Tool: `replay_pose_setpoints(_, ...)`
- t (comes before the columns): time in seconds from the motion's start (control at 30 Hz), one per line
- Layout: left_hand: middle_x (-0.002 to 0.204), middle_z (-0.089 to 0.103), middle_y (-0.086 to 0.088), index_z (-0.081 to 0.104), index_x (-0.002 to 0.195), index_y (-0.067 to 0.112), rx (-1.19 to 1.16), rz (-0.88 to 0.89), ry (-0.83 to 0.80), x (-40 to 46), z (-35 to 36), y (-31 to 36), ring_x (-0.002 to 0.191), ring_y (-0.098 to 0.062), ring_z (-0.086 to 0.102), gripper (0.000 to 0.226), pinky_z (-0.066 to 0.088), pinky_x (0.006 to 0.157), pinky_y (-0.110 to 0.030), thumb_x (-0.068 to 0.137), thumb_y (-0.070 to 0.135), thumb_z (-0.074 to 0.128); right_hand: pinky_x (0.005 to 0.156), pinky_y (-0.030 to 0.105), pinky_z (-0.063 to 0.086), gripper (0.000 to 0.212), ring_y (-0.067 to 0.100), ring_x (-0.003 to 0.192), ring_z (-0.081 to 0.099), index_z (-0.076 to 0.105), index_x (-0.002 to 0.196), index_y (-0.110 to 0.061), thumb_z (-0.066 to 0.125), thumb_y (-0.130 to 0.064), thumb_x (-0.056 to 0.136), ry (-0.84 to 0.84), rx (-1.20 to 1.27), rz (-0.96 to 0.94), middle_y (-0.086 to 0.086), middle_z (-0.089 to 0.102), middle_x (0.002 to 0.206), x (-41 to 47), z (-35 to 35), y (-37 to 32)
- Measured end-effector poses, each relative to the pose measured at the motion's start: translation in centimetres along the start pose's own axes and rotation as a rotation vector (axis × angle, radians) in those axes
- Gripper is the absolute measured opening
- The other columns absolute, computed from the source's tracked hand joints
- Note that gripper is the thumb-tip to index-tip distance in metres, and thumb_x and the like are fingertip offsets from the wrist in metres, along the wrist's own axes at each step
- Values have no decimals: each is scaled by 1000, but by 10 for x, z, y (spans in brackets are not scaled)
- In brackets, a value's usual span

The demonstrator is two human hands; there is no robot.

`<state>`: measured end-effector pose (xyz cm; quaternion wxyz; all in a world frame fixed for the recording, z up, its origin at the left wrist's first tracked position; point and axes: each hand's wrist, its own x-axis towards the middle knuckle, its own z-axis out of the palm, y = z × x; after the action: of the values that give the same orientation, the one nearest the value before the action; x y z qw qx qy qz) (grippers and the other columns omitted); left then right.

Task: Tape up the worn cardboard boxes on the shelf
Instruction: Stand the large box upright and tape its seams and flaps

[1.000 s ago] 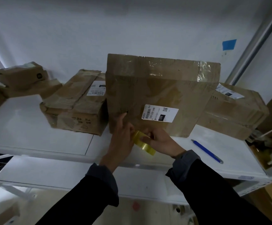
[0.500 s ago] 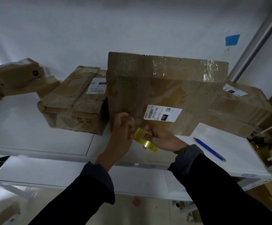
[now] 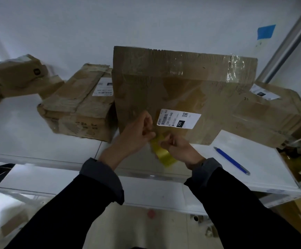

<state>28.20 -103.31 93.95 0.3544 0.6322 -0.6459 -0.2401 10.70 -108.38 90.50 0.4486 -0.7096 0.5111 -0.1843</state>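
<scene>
Both hands have edged up since a moment ago, closer to the label on the big cardboard box [image 3: 182,90] standing on the white shelf [image 3: 254,162]. Left hand [image 3: 137,133] curls its fingers, pinching the loose tape end against the box's lower front. Right hand [image 3: 178,148] grips the yellowish tape roll [image 3: 164,155], wrist low, just below.

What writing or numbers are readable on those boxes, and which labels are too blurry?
"220-220-C40" and "220": white label on the big upright box.
Its barcode, QR code and small print: unreadable.
Label on the box to its left: blurred.
Label on the right box: blurred.
Round logo on the far-left box: unreadable.
</scene>
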Motion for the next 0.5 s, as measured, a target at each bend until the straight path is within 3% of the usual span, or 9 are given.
replay_pose_setpoints(0.13, 101, 56, 7, 40, 106, 23, 58, 35, -128, 6, 7, 21, 76, -6, 56, 61, 46, 63, -19, 70, 10, 88, 94, 58, 52, 54, 33, 107, 66, 56, 117, -10, 69, -48, 81, -9, 250, 111, 10, 65, 110, -7, -6, 5)
replay_pose_setpoints(0.23, 111, 49, 8, 34, 112, 20, 248, 90, -202, 11, 22, 36, 88, -6, 50, 71, 43, 61, -15, 69, 12, 89, 95, 58, 52, 43, 31, 99, 63, 53, 114, -8, 66, -41, 89, -63, 379, 171, 8, 56, 102, -12, -10, 11)
replay_pose_setpoints(0.4, 128, 54, -10, 24, 118, 26, 488, 173, -245, 20, 46, 44, 109, -24, 52, 84, 51, 76, -31, 69, 14, 90, 80, 33, 60, 22, 24, 93, 71, 62, 111, -13, 58, -31, 99, -154, 465, 185, 11, 72, 105, -28, -33, 32)
replay_pose_setpoints(0.5, 125, 58, -13, 20, 127, 23, 588, 205, -226, 25, 55, 46, 107, -27, 56, 94, 50, 78, -31, 67, 18, 92, 74, 27, 57, 29, 23, 85, 67, 67, 103, -6, 61, -34, 98, 56, 357, 193, 10, 74, 92, -32, -61, 58)
